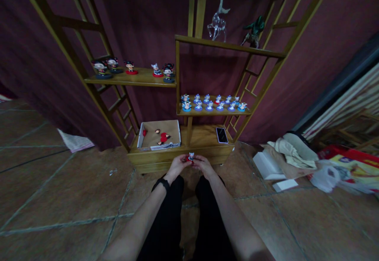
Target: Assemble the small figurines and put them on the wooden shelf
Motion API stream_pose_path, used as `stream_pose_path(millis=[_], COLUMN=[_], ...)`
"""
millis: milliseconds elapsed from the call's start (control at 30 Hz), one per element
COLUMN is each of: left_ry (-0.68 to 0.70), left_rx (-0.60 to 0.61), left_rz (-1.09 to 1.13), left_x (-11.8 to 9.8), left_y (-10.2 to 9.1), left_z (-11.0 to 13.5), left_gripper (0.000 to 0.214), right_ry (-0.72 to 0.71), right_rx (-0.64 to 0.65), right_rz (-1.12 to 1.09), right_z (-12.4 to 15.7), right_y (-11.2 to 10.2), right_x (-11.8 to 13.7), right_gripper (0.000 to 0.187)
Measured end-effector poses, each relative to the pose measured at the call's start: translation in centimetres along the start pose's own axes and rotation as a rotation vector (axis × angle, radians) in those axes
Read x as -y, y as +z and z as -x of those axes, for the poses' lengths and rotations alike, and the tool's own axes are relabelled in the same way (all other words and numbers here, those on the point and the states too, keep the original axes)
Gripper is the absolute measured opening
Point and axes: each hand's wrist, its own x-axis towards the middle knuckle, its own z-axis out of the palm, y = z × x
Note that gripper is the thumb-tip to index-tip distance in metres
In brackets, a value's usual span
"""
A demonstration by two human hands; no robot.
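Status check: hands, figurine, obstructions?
Left hand and right hand both pinch small figurine, red base. Held in front of wooden shelf, near cardboard tray. Nothing blocking.

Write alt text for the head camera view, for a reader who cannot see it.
The left hand and right hand together hold a small red-based figurine in front of a low wooden shelf. The shelf carries rows of blue figures, an open box and a phone.
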Motion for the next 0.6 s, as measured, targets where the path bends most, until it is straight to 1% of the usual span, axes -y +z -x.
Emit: stream_pose_path(millis=[133, 267, 400, 500, 600], left_ry=[0.024, 0.047, 0.062, 0.074, 0.069], left_rx=[-0.042, -0.069, -0.071, -0.068, -0.056], left_rz=[0.015, -0.008, -0.056, -0.086, -0.13], left_x=[0.4, 0.9, 1.2, 1.2, 1.2], left_y=[0.1, 0.1, 0.2, 0.2, 0.3], left_z=[-0.1, -0.3, -0.3, -0.2, -0.1], left_gripper=[0.042, 0.04, 0.04, 0.044, 0.049], right_ry=[-0.005, 0.022, 0.022, 0.007, -0.004], right_rx=[0.013, -0.018, -0.024, -0.009, -0.02], right_rz=[-0.001, -0.007, -0.011, -0.026, -0.024], right_z=[0.0, 0.0, 0.1, 0.3, 0.6], right_y=[0.0, 0.0, 0.1, 0.3, 0.4], right_x=[0.0, -0.1, 0.1, 0.3, 0.4], right_gripper=[0.038, 0.038, 0.035, 0.032, 0.031])
